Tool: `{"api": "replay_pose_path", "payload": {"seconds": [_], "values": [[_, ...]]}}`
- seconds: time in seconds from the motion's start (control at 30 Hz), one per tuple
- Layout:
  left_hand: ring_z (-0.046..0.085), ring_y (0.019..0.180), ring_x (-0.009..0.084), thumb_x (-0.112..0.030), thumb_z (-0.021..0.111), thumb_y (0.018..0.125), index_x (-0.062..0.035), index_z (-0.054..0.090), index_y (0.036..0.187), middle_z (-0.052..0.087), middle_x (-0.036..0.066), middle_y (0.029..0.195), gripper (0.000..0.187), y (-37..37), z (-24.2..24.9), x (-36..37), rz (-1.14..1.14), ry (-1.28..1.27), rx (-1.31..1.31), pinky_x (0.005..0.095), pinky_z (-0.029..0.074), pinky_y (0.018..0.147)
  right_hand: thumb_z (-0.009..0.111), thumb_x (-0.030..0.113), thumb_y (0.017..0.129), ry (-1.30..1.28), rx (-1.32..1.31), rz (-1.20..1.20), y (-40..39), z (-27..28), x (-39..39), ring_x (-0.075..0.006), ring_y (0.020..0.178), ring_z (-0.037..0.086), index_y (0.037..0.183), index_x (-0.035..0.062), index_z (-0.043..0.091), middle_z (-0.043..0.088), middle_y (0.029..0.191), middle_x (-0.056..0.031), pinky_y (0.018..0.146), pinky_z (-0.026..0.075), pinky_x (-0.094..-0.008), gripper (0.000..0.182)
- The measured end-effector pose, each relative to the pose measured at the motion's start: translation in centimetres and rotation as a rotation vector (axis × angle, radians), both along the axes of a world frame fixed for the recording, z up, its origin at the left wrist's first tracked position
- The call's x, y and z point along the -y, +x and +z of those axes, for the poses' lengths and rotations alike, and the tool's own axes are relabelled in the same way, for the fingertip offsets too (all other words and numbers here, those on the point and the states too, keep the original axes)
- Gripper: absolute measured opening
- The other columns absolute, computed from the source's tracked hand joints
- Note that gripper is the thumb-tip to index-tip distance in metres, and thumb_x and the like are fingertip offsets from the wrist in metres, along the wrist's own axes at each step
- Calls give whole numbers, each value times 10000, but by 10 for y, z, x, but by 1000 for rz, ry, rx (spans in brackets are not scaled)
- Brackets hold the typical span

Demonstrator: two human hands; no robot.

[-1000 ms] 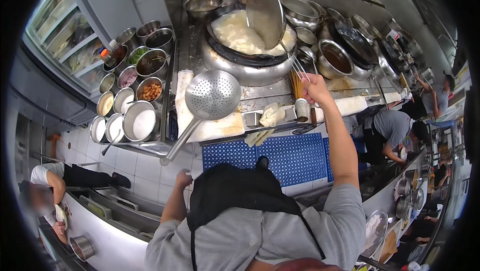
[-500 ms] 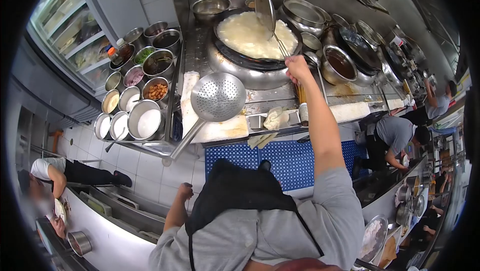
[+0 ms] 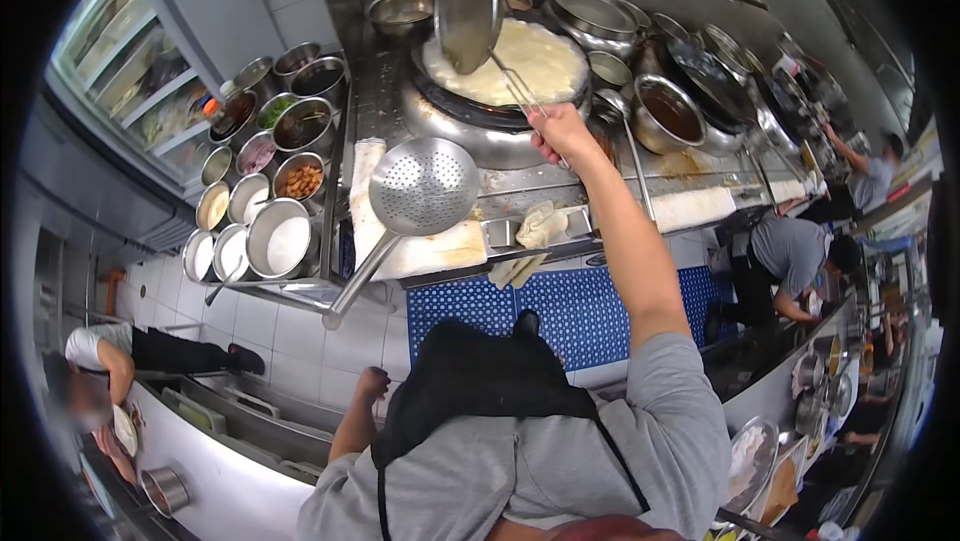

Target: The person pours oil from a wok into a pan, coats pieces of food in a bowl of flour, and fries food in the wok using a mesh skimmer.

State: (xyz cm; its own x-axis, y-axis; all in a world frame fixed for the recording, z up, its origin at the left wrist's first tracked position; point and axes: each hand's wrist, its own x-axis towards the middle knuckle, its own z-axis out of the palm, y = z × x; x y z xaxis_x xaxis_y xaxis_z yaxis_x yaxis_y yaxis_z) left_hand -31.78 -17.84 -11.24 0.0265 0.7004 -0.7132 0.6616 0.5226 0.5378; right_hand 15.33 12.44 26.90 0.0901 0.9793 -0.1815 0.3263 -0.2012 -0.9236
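My right hand (image 3: 558,134) is closed around the wire handle of a round skimmer (image 3: 467,13). The skimmer's disc is tilted nearly upright over the left part of a wide wok (image 3: 500,113) filled with pale, foamy liquid (image 3: 530,61). Low at my side, beside the black apron (image 3: 490,371), my left hand (image 3: 375,383) is curled into a fist, and no tool shows in it. A large perforated strainer (image 3: 424,186) lies on a stained white cloth (image 3: 430,251) at the counter's front, its handle jutting past the edge.
Left of the wok stands a cart of metal pots, with white powder (image 3: 280,238), brown chunks (image 3: 304,181) and sauces. A pot of dark liquid (image 3: 668,111) and a ladle (image 3: 622,109) are to the right. Co-workers (image 3: 785,266) stand at right and left. A blue mat (image 3: 460,316) covers the floor.
My right hand has moved left, carrying the skimmer from above the wok's middle to its left side. The disc now faces me more. My left hand stays low at my side.
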Motion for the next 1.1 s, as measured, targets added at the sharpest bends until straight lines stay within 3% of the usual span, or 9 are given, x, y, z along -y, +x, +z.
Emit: {"api": "replay_pose_path", "payload": {"seconds": [0.1,0.23,0.43,0.57,0.77,0.83,0.9,1.03,1.1], "values": [[633,526,207,-44,638,724,25,627,1073,656,150,694,355,12,-11,-31,262,-18,111,332,495,442,545,207,946,-47,8,6,22,10,38,-101,412,476,973,22,647,555,614,-52,330,355,-265,213],[630,532,204,-20,613,698,15,601,1117,653,143,686,420,23,-12,-67,110,84,43,331,509,477,554,185,939,-85,139,57,74,7,66,-91,396,454,1145,75,648,522,582,-35,326,335,-257,252],[622,525,207,-10,592,698,20,584,1135,642,155,681,438,24,-7,-73,98,73,71,330,498,454,518,160,956,-77,172,-49,97,19,100,-91,378,442,1120,73,650,510,556,-24,320,322,-256,228],[625,512,215,15,580,707,30,576,1141,640,156,680,433,10,-12,-52,131,-44,68,328,501,415,519,232,975,-8,188,-123,94,23,113,-70,378,412,1223,89,604,501,565,3,328,299,-237,299],[636,517,211,6,602,734,18,607,1089,650,157,686,356,-4,-2,-31,9,-55,-50,331,506,413,503,252,981,337,532,-283,71,-8,97,-130,369,489,1309,120,541,553,560,-49,341,390,-280,355],[636,522,209,8,607,730,15,609,1084,656,155,696,354,-1,5,-27,51,-32,-50,333,503,422,451,207,981,120,574,-279,47,-10,84,-203,390,553,1223,90,560,604,577,-113,355,431,-334,290],[648,547,220,4,614,724,17,602,1102,663,164,715,378,3,2,-27,146,-27,-4,334,508,439,455,201,976,28,454,-261,44,-19,58,-187,396,550,1173,74,577,596,572,-102,348,424,-335,264],[658,570,232,-7,604,709,20,565,1164,667,173,732,457,10,-5,-30,190,52,28,334,521,459,479,216,971,154,439,-221,47,-5,16,-162,399,537,914,26,576,579,569,-84,352,415,-327,221],[650,561,225,-5,597,704,19,560,1167,668,165,730,466,19,1,-36,179,115,6,339,526,463,482,217,970,282,656,-202,53,-12,-13,-155,393,520,982,23,602,573,576,-72,356,407,-320,229]]}}
